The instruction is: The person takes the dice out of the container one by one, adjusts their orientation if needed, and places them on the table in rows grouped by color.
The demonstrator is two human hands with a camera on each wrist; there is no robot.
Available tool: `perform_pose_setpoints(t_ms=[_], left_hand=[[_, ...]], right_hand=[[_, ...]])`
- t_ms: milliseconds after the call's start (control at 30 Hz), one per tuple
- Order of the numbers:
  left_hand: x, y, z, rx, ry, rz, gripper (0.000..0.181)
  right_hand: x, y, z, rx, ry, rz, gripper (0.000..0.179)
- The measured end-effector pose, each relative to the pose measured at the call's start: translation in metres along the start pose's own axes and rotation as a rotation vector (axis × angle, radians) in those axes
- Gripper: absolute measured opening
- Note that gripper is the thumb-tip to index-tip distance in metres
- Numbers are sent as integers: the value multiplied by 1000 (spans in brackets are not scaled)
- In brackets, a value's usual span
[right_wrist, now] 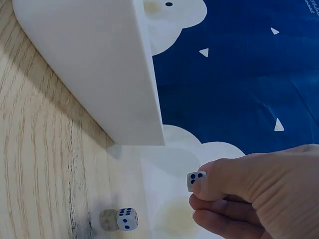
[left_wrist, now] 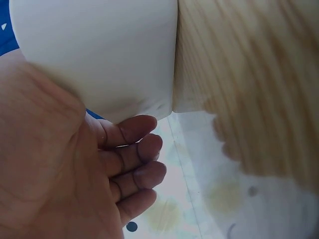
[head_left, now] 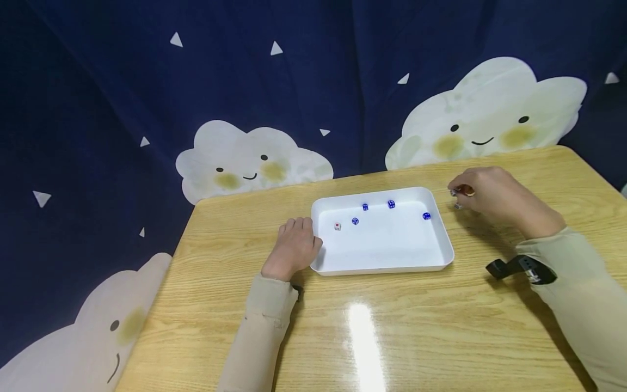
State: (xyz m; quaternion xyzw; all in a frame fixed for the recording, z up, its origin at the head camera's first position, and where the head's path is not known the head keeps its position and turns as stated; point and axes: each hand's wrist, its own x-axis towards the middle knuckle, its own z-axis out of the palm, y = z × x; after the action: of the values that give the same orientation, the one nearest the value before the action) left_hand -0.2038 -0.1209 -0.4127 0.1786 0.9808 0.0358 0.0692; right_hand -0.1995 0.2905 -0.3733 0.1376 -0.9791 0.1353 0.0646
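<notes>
A white tray [head_left: 382, 256] lies on the wooden table, with a white die [head_left: 337, 226] and several blue dice [head_left: 391, 204] inside it. My left hand [head_left: 295, 245] grips the tray's left edge, thumb over the rim; the left wrist view shows its curled fingers [left_wrist: 144, 174] at the outer wall. To the right of the tray, my right hand [head_left: 495, 196] pinches a white die [right_wrist: 195, 180] with blue dots between thumb and forefinger, above the tabletop. Below that hand, another white die [right_wrist: 127, 219] rests on the table.
The table [head_left: 421, 321] extends around the tray on all sides. Behind it hangs a dark blue curtain [head_left: 313, 81] with clouds and small triangles. A black strap with a small device [head_left: 524, 269] is on my right wrist, just above the table.
</notes>
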Motion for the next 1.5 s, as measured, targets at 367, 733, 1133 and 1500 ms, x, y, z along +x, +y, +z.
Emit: perform_pose_setpoints(t_ms=[367,733,1133,1500], left_hand=[[0,1,0,-5,-4,-6,27],[0,0,0,-5,1,-8,26],[0,1,-1,1,4,-6,26],[0,0,-1,4,-1,-3,25]], right_hand=[[2,10,2,-14,-5,14,26],[0,19,4,3,-9,57,26],[-4,33,6,51,-37,128,28],[-9,46,6,96,-58,196,30]])
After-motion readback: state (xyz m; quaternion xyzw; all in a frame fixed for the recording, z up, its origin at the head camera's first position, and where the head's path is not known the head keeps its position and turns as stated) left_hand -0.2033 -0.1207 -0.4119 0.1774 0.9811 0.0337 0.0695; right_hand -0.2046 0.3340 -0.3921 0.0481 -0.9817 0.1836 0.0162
